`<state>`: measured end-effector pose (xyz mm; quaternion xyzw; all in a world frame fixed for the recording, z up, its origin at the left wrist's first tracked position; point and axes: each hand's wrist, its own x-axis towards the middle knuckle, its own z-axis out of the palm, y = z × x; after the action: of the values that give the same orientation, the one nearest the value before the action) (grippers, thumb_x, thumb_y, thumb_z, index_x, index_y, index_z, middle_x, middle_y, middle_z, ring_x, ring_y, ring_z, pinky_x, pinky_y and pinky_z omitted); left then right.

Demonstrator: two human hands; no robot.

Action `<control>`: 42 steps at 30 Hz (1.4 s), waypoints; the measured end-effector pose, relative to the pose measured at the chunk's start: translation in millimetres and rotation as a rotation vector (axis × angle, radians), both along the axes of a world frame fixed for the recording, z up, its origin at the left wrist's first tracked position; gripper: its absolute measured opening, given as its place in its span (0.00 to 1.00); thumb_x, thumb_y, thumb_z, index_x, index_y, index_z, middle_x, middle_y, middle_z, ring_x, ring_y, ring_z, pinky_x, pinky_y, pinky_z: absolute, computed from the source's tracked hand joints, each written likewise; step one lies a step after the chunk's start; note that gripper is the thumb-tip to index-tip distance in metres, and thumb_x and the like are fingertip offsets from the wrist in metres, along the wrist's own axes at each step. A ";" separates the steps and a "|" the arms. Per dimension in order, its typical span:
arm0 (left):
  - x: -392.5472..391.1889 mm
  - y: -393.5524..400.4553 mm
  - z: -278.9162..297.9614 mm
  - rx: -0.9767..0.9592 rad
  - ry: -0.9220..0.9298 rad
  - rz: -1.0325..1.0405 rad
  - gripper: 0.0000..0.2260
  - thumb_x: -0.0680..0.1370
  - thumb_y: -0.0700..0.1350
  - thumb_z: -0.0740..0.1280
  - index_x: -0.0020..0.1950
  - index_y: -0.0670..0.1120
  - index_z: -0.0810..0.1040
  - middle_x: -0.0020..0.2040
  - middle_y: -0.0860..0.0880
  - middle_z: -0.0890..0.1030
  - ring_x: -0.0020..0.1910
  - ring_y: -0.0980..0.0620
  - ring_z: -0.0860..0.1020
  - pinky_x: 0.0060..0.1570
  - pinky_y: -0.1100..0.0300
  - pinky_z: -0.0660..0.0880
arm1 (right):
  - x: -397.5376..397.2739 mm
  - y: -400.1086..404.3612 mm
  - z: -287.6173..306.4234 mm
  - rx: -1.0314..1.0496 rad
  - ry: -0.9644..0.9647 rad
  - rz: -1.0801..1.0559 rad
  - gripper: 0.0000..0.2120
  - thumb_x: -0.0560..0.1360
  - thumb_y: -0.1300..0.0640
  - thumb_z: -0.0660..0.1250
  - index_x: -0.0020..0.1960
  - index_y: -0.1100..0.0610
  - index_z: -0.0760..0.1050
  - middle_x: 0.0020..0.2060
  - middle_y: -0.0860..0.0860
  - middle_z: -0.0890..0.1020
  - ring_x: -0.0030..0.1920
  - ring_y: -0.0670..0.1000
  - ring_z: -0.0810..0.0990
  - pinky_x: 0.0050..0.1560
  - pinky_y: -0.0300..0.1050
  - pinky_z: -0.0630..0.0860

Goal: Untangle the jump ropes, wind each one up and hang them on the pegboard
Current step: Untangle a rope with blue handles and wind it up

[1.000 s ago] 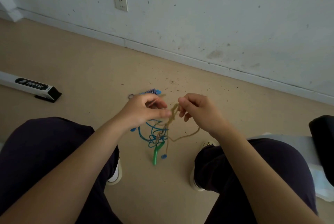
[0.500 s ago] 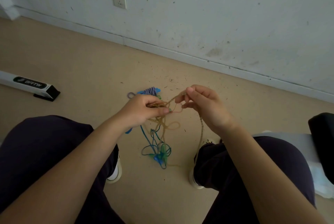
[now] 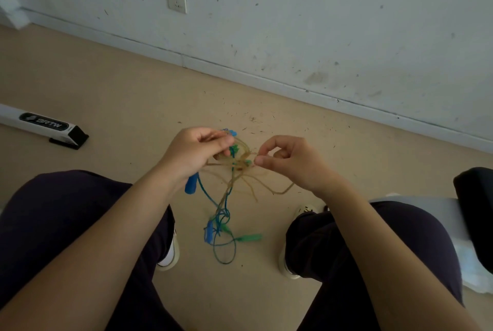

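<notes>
Tangled jump ropes (image 3: 234, 170) held mid-frame, above the floor (image 3: 120, 95).
Left hand (image 3: 194, 153) curled around the knot; right hand (image 3: 285, 159) pinching a tan strand, wrists raised, forearms converging.

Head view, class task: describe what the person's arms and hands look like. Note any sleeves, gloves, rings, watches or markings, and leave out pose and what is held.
Both forearms are bare to the frame's lower edge; no sleeve shows. The left hand and right hand wear no gloves, and no ring, watch, bracelet or marking is visible. Fingernails look short and unpainted. Below the arms, dark trousers cover both legs.
</notes>
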<state>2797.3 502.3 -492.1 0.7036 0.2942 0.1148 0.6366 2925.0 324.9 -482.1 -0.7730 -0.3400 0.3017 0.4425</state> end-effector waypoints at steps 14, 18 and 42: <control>1.3 -15.2 -1.4 -0.074 -0.028 -0.067 0.03 0.78 0.42 0.70 0.50 0.43 0.81 0.35 0.47 0.83 0.32 0.54 0.77 0.28 0.64 0.65 | -10.7 9.4 -9.5 0.003 0.077 0.049 0.15 0.72 0.57 0.75 0.53 0.58 0.73 0.26 0.46 0.76 0.26 0.44 0.70 0.31 0.38 0.67; 4.4 -3.0 -7.2 0.034 -0.031 0.157 0.00 0.78 0.41 0.71 0.47 0.46 0.81 0.33 0.50 0.81 0.28 0.61 0.75 0.30 0.68 0.70 | -0.4 3.4 -5.6 -0.066 -0.059 0.011 0.09 0.74 0.54 0.73 0.49 0.56 0.76 0.18 0.44 0.67 0.22 0.43 0.59 0.25 0.37 0.58; 4.7 -0.7 -15.7 0.064 -0.028 -0.058 0.05 0.74 0.38 0.75 0.47 0.46 0.84 0.28 0.58 0.78 0.25 0.61 0.70 0.28 0.70 0.67 | 0.6 1.7 -1.1 -0.084 -0.017 0.000 0.06 0.72 0.52 0.75 0.44 0.54 0.82 0.18 0.43 0.67 0.21 0.44 0.59 0.27 0.38 0.58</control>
<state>2802.1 501.6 -507.8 0.7300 0.2610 0.1154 0.6209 2925.6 326.6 -483.2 -0.7935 -0.3308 0.3089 0.4068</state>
